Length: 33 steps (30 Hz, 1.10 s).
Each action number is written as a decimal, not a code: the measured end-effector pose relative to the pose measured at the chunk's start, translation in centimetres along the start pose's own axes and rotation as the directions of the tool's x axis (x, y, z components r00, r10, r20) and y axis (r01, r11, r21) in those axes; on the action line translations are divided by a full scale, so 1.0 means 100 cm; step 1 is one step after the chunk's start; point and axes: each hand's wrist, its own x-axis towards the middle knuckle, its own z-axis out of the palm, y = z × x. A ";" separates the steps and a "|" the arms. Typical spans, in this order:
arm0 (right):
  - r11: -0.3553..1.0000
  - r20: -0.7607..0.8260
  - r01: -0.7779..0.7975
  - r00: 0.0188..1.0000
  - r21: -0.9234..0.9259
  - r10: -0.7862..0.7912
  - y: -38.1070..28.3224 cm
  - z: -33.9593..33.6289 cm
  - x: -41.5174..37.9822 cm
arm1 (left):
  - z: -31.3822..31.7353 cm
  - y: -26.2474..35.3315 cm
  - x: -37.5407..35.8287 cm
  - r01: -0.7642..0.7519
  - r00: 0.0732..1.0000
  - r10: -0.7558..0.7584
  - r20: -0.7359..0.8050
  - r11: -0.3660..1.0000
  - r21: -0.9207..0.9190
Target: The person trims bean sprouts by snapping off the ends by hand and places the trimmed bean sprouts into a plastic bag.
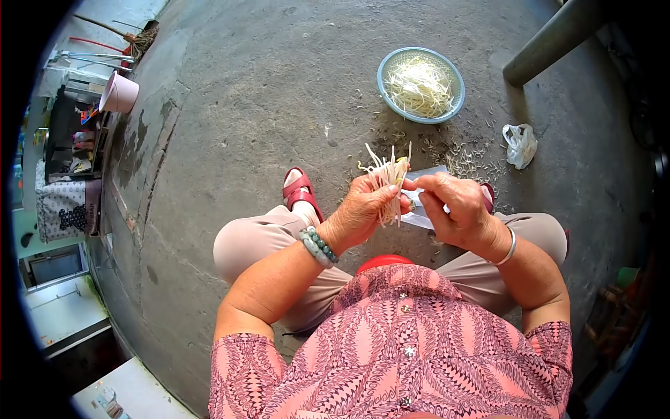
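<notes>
A bunch of pale bean sprouts is gripped in my left hand, with stems sticking out above and below the fingers. Close beside it on the right, my right hand has its fingers bent, thumb and fingertips near the bunch; whether anything small is between them is too small to tell. Beyond my hands, a blue-rimmed basket on the floor holds a heap of sprouts. Under and behind my right hand lies a white sheet or bag, partly hidden.
Scattered sprout bits lie on the concrete floor around the basket. A crumpled plastic bag sits at the right, near a thick post. A pink bucket and brooms stand at the far left.
</notes>
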 end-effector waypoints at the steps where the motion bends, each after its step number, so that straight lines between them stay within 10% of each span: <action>1: 1.000 -0.017 -0.012 1.000 -0.007 0.012 -0.002 -0.004 0.003 | 0.001 0.000 0.000 0.000 1.000 0.000 -0.004 1.000 0.013; 11: 0.799 -0.048 -0.418 0.874 0.433 0.483 -0.016 -0.073 0.007 | 0.000 -0.002 0.014 0.048 0.998 -0.046 0.040 0.998 -0.048; 18: 0.826 0.011 -0.486 0.864 0.285 0.504 0.007 -0.129 -0.014 | 0.004 0.010 0.044 0.171 0.984 -0.177 -0.032 0.976 -0.132; 22: 0.840 0.305 -0.525 0.829 0.135 0.469 0.071 -0.159 -0.025 | -0.004 0.021 0.089 0.219 0.972 -0.226 -0.066 0.971 -0.100; 33: 0.305 0.453 -0.938 0.347 0.165 0.821 0.256 -0.131 -0.137 | -0.031 0.028 0.294 0.089 0.976 -0.083 -0.202 0.996 0.021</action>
